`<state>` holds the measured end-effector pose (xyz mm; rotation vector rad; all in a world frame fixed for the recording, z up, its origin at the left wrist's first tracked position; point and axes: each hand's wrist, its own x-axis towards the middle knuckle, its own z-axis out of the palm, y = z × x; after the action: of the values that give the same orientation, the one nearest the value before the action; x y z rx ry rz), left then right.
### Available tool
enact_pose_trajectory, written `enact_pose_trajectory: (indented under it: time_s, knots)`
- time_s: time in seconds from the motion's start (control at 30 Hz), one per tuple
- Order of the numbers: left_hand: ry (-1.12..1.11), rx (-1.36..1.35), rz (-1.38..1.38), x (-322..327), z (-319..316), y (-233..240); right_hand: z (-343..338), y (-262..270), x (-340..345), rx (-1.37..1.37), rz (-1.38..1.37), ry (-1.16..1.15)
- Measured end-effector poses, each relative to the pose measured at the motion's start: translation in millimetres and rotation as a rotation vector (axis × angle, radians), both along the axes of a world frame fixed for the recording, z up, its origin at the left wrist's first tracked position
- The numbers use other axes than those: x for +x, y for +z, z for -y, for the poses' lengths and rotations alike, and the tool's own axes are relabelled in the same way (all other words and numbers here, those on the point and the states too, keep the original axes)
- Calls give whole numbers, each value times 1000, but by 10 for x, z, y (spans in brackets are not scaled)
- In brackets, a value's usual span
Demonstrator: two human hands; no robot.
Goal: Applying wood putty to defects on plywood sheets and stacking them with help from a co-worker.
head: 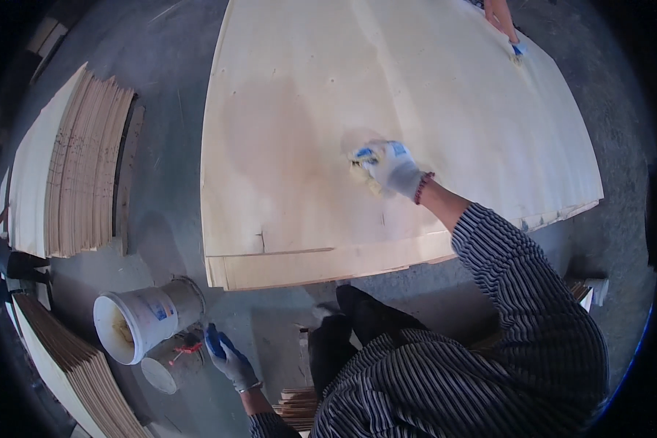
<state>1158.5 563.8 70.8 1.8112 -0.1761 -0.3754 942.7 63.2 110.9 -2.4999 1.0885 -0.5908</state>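
My right hand (388, 167), in a white and blue work glove, is closed on a yellowish sponge or cloth (368, 178), blurred, at the surface of a large pale wood veneer sheet (284, 208). The sheet lies on top of a stack, and a darker, damp-looking patch shows left of the hand. A narrow strip and a split run along the sheet's near edge. Away from the stack, my left hand (229, 358), gloved in white and blue, hangs over the floor, its fingers somewhat apart and nothing seen in it.
Near my left hand are a white plastic bucket (142, 323) with yellowish residue and a round container (167, 372) with a red tool (186, 350). Veneer stacks (82, 164) stand at left. A co-worker's hand (517, 46) holds a sponge or cloth at the sheet's far right; another person (16, 263) is far left.
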Motion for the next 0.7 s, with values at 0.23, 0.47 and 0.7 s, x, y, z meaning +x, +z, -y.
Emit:
enact_pose_trajectory:
  time_s: [0.23,0.47,0.7]
  knots:
    - [36,-35,-166,155,-290,-349,-811,301,-618,-18,-65,436]
    - [-180,-208,-260,925,-274,-522,-1712,469,-369,307,88,139]
    - [-153,-145,-200,1755,-1101,-392,-1735,586,1059,1058,942,-198]
